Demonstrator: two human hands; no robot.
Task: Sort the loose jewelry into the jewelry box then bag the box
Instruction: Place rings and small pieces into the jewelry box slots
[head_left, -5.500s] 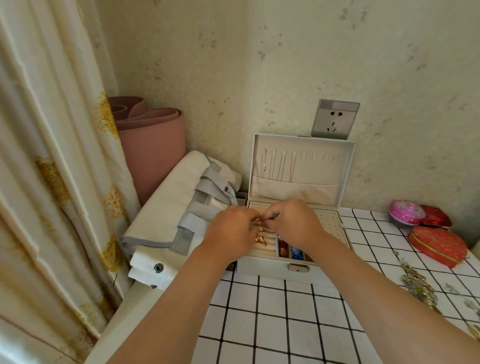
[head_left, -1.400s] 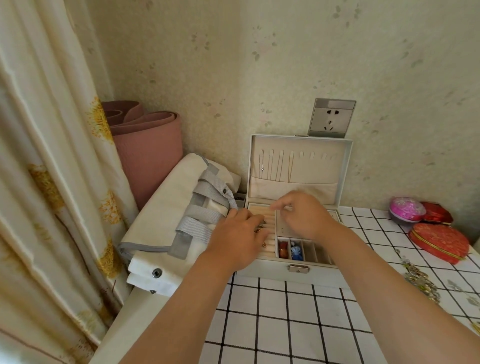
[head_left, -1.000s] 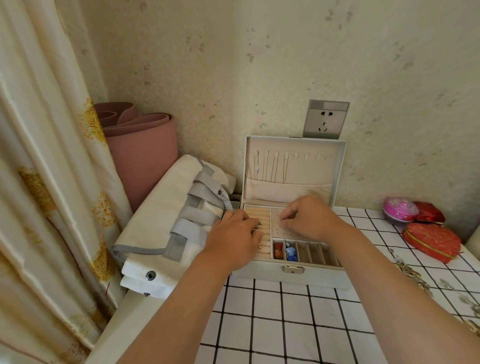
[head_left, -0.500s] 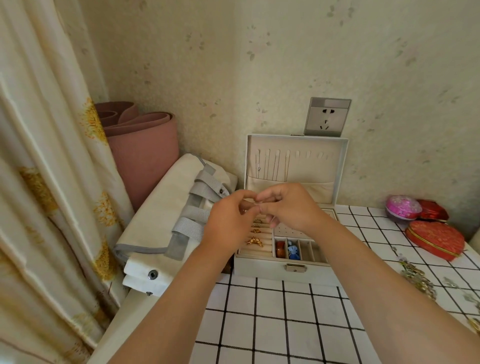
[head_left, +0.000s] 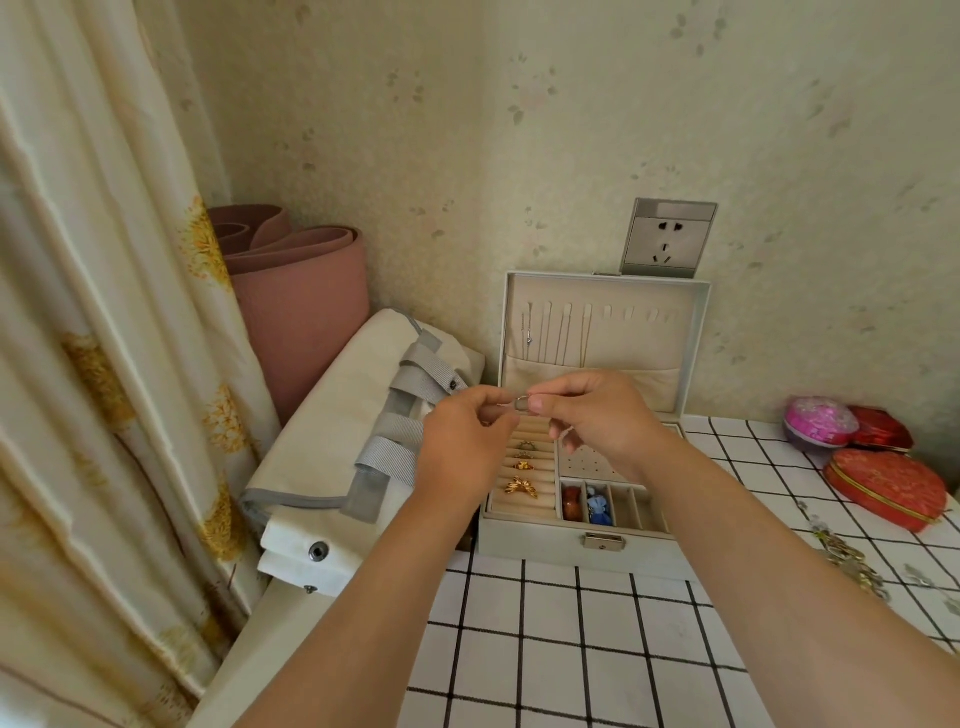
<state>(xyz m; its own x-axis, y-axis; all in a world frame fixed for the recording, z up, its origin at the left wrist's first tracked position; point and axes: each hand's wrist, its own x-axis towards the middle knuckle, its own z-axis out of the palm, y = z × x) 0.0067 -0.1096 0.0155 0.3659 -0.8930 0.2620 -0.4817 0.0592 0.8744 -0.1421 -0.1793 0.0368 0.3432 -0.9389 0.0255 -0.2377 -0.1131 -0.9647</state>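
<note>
Small ring (head_left: 521, 401) pinched above the open jewelry box (head_left: 550, 543).
The left hand (head_left: 465, 441) and right hand (head_left: 597, 415) meet fingertip to fingertip, both pinching the ring over the box's left slots, where 4 gold pieces (head_left: 522, 486) sit. The canvas bag (head_left: 332, 447) lies just left of the box.

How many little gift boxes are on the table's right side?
3: a pink round box, a dark red box right of it, a red heart-shaped box in front. Others may lie out of frame.

Home room corner: floral curtain (head_left: 93, 364), wallpapered wall (head_left: 571, 130), wall socket (head_left: 667, 239), rolled mat (head_left: 301, 291).
</note>
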